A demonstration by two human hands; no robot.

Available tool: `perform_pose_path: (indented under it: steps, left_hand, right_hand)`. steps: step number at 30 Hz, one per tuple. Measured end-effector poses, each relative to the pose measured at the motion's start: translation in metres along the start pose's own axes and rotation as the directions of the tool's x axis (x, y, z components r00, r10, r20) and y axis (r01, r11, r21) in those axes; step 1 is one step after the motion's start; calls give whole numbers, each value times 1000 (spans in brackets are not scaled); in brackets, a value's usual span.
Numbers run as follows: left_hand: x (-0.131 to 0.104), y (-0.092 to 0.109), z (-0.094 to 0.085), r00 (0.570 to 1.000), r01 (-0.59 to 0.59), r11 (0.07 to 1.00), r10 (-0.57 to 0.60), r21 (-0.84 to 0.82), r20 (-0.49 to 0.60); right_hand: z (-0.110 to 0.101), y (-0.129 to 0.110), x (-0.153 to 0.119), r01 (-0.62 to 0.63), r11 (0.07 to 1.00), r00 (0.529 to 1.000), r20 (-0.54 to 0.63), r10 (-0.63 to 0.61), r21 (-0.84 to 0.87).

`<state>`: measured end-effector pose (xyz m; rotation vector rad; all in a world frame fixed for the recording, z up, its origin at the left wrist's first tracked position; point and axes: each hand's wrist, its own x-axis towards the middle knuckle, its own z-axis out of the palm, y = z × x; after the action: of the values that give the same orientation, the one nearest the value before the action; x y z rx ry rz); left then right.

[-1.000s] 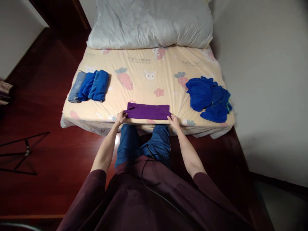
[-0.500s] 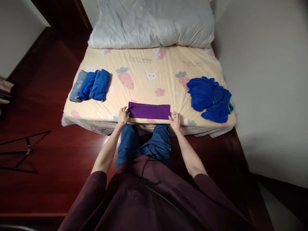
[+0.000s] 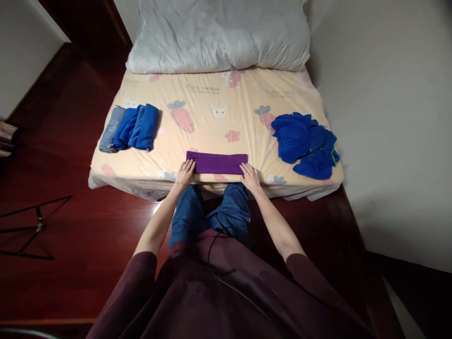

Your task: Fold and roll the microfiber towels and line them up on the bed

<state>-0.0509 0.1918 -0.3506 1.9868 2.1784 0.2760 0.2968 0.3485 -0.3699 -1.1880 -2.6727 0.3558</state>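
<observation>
Fingers of your left hand [image 3: 185,173] and right hand [image 3: 249,174] lie flat and slightly spread on the ends of the folded purple cloth [image 3: 216,163] at the mattress [image 3: 212,127] near edge, where uneven pressure could skew the fold or slide it off; no containers show.

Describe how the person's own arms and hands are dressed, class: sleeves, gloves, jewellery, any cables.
Both hands, left hand and right hand, are bare: no gloves, and no rings or watch visible. Forearms are uncovered; loose dark maroon fabric sleeves end about the elbows. A thin black cable runs down the matching maroon top.
</observation>
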Motion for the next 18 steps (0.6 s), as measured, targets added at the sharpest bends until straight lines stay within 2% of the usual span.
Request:
perform_pose_path:
  steps: [3,6,9,12,15,18]
  left_hand:
    - [11,5,0,999,41,999,-41,23,0]
    - [19,6,-4,999,34,998,-33,46,-14]
    - [17,-3,-8,1000,-4,999,5,47,-2]
    - [5,-17,-8,999,-47,999,47,3,24]
    - [-5,-25,-5,999,-24,995,28,-92,42]
    - [-5,-28,0,995,97,972,-97,-215,10]
  right_hand:
    - [0,-7,12,-78,997,997,14,78,-18]
    - [-4,-11,19,-150,989,989,10,150,-12]
    - [-9,-7,14,-140,990,990,-5,140,6]
    - [-10,1,-2,-109,993,994,-15,109,36]
    - [-4,12,-12,-106,985,993,-45,113,139]
    - [5,23,-9,-135,933,983,-70,167,333]
